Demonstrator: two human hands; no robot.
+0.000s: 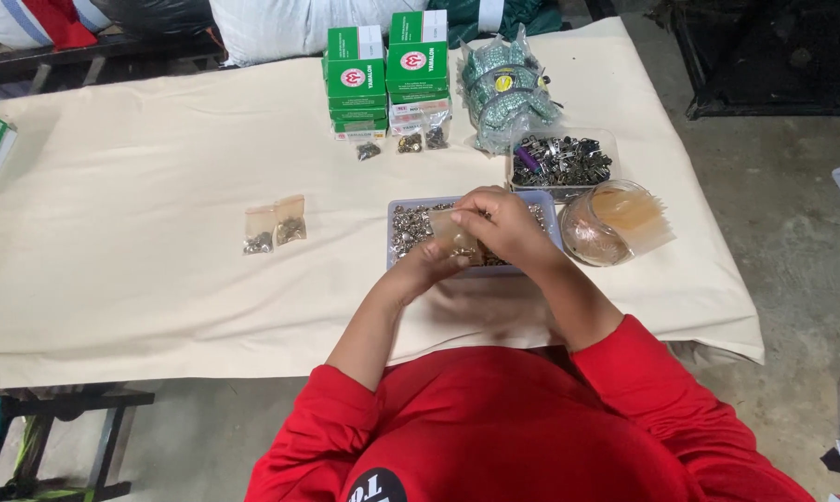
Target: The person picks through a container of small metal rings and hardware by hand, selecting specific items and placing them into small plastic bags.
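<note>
Both my hands meet over a shallow lilac tray point(395, 226) full of small silver metal parts. My left hand point(429, 268) and my right hand point(508, 223) together hold a small clear plastic bag point(453, 237) with a few metal pieces inside, just above the tray's front half. My right hand's fingers curl over the bag's top edge; my left hand's fingers pinch it from below. Two filled small bags point(276, 226) lie on the cream cloth to the left.
A clear jar of empty bags point(615, 223) stands right of the tray, a clear box of dark clips point(561, 163) behind it. Stacked green and white cartons point(387, 70), small sample bags point(410, 141) and a bag of green packets point(506, 88) sit at the back. The cloth-covered table point(141, 204) ends at right.
</note>
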